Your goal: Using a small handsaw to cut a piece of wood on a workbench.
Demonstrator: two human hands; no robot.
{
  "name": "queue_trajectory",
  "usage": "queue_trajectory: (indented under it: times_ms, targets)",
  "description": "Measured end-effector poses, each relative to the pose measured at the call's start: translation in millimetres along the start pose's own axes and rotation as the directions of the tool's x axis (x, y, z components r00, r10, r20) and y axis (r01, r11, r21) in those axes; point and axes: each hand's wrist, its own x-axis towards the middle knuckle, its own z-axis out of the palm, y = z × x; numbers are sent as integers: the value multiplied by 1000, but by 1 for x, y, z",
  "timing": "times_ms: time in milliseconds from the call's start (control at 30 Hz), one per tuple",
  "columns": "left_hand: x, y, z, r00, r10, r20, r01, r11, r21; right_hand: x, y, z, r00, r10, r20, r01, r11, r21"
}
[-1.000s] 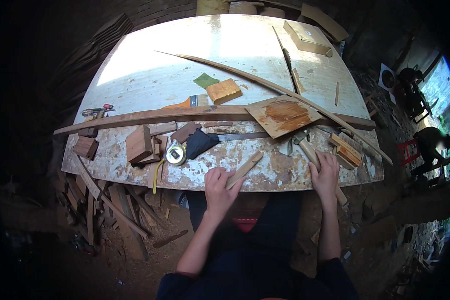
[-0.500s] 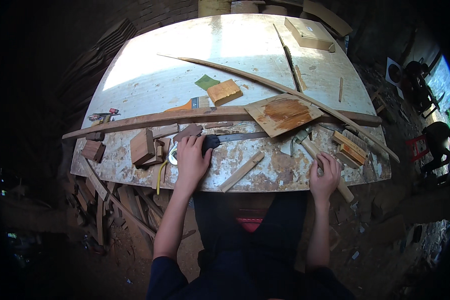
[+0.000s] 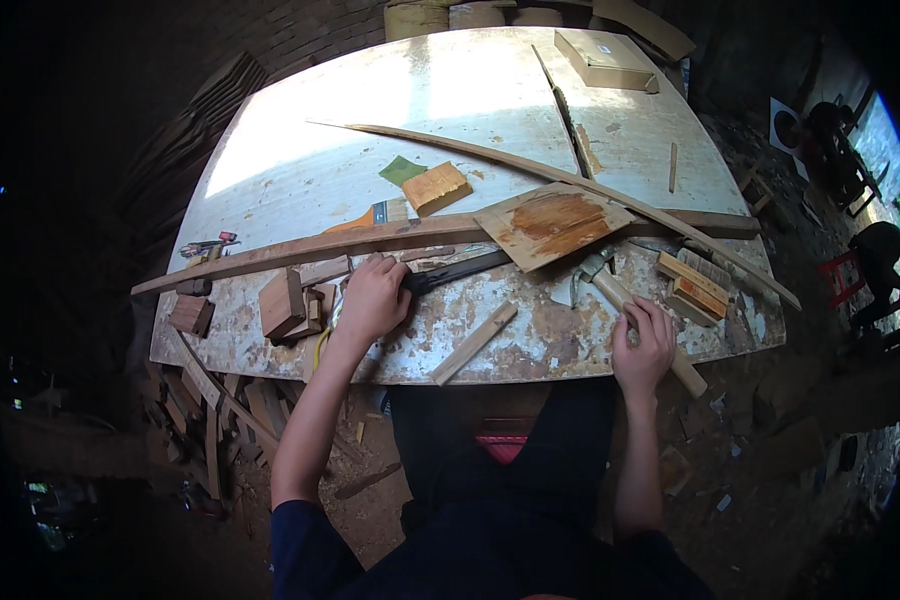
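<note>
My left hand [image 3: 373,300] is closed around the black handle of a tool with a long straight blade [image 3: 470,265]. The blade's far end is hidden by a square board [image 3: 553,225] with a brown stain. A yellow-edged tape measure [image 3: 322,345] is mostly covered by my left hand and wrist. On the right, my right hand [image 3: 644,342] rests with bent fingers on the wooden handle of a hammer [image 3: 610,290], whose head points away from me. Between my hands lies a short wooden strip [image 3: 475,343].
A long beam [image 3: 310,248] crosses the worn table [image 3: 270,150], with a thin strip [image 3: 490,152] slanting over it. Wood blocks [image 3: 282,303] stand at left, stacked pieces [image 3: 695,288] at right. Beyond the beam are a paintbrush [image 3: 380,214], a wood block [image 3: 436,188] and a cardboard box [image 3: 605,62].
My left hand has closed on the black handle, and the blade has tilted and looks darker. My right hand stays on the hammer handle. The whole view has shifted slightly.
</note>
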Motion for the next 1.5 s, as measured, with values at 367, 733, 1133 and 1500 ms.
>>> queue_trajectory:
  times_ms: [367, 733, 1133, 1500]
  targets:
    - [-120, 29, -71, 743, -669, -10, 515, 582, -629, 3, -3, -7, 991, -120, 54, 118, 992, 38]
    - [-162, 139, 3, 579, -702, 416, 247, -335, -909, -41, -160, -19, 684, -335, 648, -445, 513, 734]
    - [-136, 164, 15, 739, -619, 266, 324, -20, -946, -59, -170, -13, 602, -281, 747, -557, 522, 645]
    - [-135, 164, 15, 678, -656, 332, 335, -126, -934, -86, -161, 10, 618, -152, 771, -746, 197, 637]
